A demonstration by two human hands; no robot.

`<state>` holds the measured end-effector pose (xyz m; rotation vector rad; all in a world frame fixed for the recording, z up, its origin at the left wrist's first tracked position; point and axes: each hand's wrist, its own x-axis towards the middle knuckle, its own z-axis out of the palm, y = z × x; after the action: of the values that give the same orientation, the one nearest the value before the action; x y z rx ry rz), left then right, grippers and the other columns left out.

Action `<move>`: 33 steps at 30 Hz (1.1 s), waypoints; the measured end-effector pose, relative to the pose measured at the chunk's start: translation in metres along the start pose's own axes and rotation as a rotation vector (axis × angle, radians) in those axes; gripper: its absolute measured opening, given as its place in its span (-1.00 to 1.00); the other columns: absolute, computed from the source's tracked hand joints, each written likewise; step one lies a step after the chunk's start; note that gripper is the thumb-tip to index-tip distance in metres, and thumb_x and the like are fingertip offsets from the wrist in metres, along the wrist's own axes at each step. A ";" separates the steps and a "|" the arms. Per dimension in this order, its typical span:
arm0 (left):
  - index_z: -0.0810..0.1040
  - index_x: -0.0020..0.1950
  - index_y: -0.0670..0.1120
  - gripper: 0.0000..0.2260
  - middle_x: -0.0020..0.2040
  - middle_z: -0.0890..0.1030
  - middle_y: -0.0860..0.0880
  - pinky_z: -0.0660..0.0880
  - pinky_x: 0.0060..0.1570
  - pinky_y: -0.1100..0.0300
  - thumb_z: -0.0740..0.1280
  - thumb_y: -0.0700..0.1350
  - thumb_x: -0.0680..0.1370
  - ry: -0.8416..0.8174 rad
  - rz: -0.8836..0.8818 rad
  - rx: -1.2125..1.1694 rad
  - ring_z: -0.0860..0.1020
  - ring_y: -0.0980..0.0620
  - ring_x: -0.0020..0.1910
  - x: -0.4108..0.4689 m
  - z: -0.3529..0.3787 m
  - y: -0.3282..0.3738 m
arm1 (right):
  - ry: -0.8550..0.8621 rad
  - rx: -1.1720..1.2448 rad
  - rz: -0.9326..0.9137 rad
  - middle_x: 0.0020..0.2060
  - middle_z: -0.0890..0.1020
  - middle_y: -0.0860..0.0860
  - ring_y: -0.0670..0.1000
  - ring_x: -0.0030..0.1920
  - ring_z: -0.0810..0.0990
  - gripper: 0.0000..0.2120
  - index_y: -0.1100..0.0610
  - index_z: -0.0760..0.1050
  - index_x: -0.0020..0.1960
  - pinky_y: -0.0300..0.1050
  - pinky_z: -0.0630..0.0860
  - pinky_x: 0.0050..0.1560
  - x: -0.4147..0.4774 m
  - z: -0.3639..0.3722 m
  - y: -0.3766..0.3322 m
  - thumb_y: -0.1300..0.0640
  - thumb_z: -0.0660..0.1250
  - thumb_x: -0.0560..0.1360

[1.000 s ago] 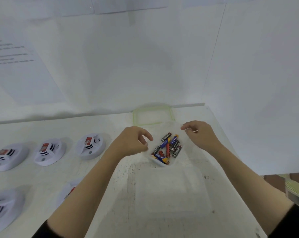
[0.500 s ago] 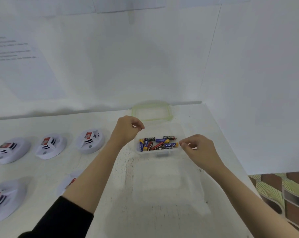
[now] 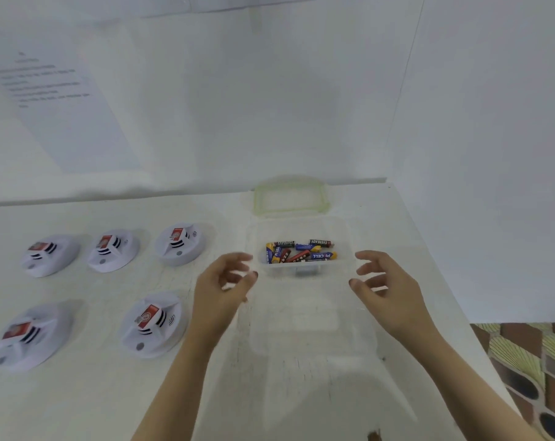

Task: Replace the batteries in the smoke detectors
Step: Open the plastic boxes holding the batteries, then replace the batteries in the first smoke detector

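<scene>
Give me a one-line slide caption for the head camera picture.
Left hand and right hand, both open, flank a clear box of batteries on a table, beside five smoke detectors.

A clear, smooth plastic container (image 3: 301, 272) holds glossy printed-wrap batteries (image 3: 301, 253). White smoke detectors (image 3: 177, 245) look like smooth matt plastic. The white bench (image 3: 110, 393) is matt, slightly scuffed.

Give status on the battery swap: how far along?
Done: lid off, lying behind the open container of batteries. In hand: nothing; left hand and right hand hover open beside the container. Left: apparently everything; all five smoke detectors lie on the table, none being worked on.
</scene>
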<state>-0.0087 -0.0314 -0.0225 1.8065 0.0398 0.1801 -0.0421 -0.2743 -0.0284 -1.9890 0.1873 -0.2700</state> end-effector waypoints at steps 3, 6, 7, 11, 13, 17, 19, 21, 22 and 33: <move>0.64 -0.14 -0.07 -0.80 -0.24 0.66 0.09 0.45 -0.42 0.38 0.40 -0.38 0.47 -0.013 -0.053 -0.057 0.51 0.23 -0.37 -0.026 0.004 -0.008 | -0.011 0.067 -0.027 -0.22 0.59 -0.05 -0.15 -0.34 0.52 -0.73 -0.05 0.51 0.02 -0.38 0.44 -0.30 -0.007 -0.001 0.004 0.28 0.39 0.44; 0.65 -0.16 -0.04 -0.81 -0.25 0.67 0.17 0.46 -0.38 0.38 0.40 -0.34 0.48 0.045 -0.063 -0.063 0.52 0.25 -0.35 -0.033 0.008 -0.013 | -0.027 0.077 -0.054 -0.22 0.59 -0.04 -0.16 -0.36 0.51 -0.76 -0.01 0.52 0.03 -0.39 0.43 -0.30 -0.008 -0.003 0.005 0.27 0.38 0.45; 0.66 -0.16 -0.02 -0.80 -0.24 0.67 0.16 0.47 -0.36 0.37 0.40 -0.33 0.49 0.059 -0.058 -0.058 0.53 0.24 -0.33 -0.034 0.009 -0.013 | -0.034 0.075 -0.061 -0.21 0.59 -0.04 -0.16 -0.35 0.51 -0.76 -0.01 0.51 0.04 -0.40 0.43 -0.29 -0.008 -0.003 0.004 0.27 0.37 0.46; 0.64 -0.10 0.03 -0.78 -0.14 0.65 0.10 0.51 -0.30 0.34 0.38 -0.30 0.51 0.109 -0.041 -0.030 0.54 0.24 -0.27 -0.040 0.009 -0.014 | -0.016 -0.006 -0.100 -0.11 0.58 -0.07 -0.15 -0.21 0.53 -0.74 -0.05 0.46 0.11 -0.41 0.43 -0.23 -0.012 -0.002 0.006 0.19 0.36 0.47; 0.63 -0.06 0.04 -0.78 -0.10 0.65 0.07 0.55 -0.24 0.24 0.37 -0.29 0.52 0.152 -0.035 0.001 0.55 0.21 -0.23 -0.043 0.002 -0.015 | 0.017 -0.116 -0.164 -0.02 0.53 -0.11 -0.14 -0.09 0.51 -0.68 -0.06 0.43 0.19 -0.33 0.41 -0.09 -0.018 0.000 0.004 0.16 0.36 0.47; 0.59 -0.05 0.10 -0.74 -0.06 0.60 0.14 0.45 -0.18 0.45 0.40 -0.30 0.48 0.265 0.072 0.200 0.53 0.29 -0.19 -0.047 -0.027 -0.021 | 0.003 -0.254 -0.391 0.10 0.43 -0.18 -0.10 0.08 0.42 -0.61 -0.01 0.39 0.29 -0.36 0.24 0.11 -0.030 0.012 -0.019 0.07 0.30 0.48; 0.59 -0.01 0.07 -0.70 -0.03 0.54 0.16 0.34 -0.09 0.57 0.43 -0.33 0.44 0.316 0.174 0.376 0.48 0.27 -0.11 -0.048 -0.048 -0.025 | -0.069 -0.212 -0.466 0.12 0.44 -0.21 -0.16 0.11 0.41 -0.62 -0.07 0.38 0.28 -0.41 0.25 0.14 -0.040 0.027 -0.038 -0.01 0.22 0.46; 0.61 0.10 0.03 -0.64 0.10 0.53 0.05 0.24 0.08 0.53 0.49 -0.30 0.38 0.316 0.230 0.567 0.45 0.10 0.08 -0.044 -0.071 -0.034 | -0.170 -0.132 -0.511 0.11 0.48 -0.22 -0.21 0.13 0.43 -0.65 -0.09 0.40 0.26 -0.39 0.31 0.17 -0.051 0.048 -0.055 -0.01 0.21 0.47; 0.59 0.19 0.01 -0.57 0.22 0.51 -0.04 0.21 0.20 0.43 0.53 -0.24 0.36 0.273 0.204 0.649 0.43 -0.04 0.20 -0.040 -0.083 -0.040 | -0.225 -0.098 -0.521 0.10 0.49 -0.22 -0.22 0.12 0.45 -0.66 -0.09 0.41 0.25 -0.38 0.33 0.16 -0.058 0.060 -0.062 0.01 0.21 0.47; 0.28 0.43 0.21 -0.14 0.25 0.43 0.14 0.45 -0.04 0.37 0.39 0.22 0.12 -0.194 -0.142 0.279 0.47 0.24 0.14 -0.013 -0.172 -0.058 | -0.552 -0.135 -0.198 0.28 0.35 -0.28 -0.35 0.22 0.31 -0.44 -0.26 0.12 0.40 -0.35 0.28 0.27 -0.090 0.185 -0.067 -0.06 0.30 0.49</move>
<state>-0.0423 0.1463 -0.0403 2.0832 0.0576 -0.1075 -0.0779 -0.0621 -0.0522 -2.1391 -0.3541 0.1765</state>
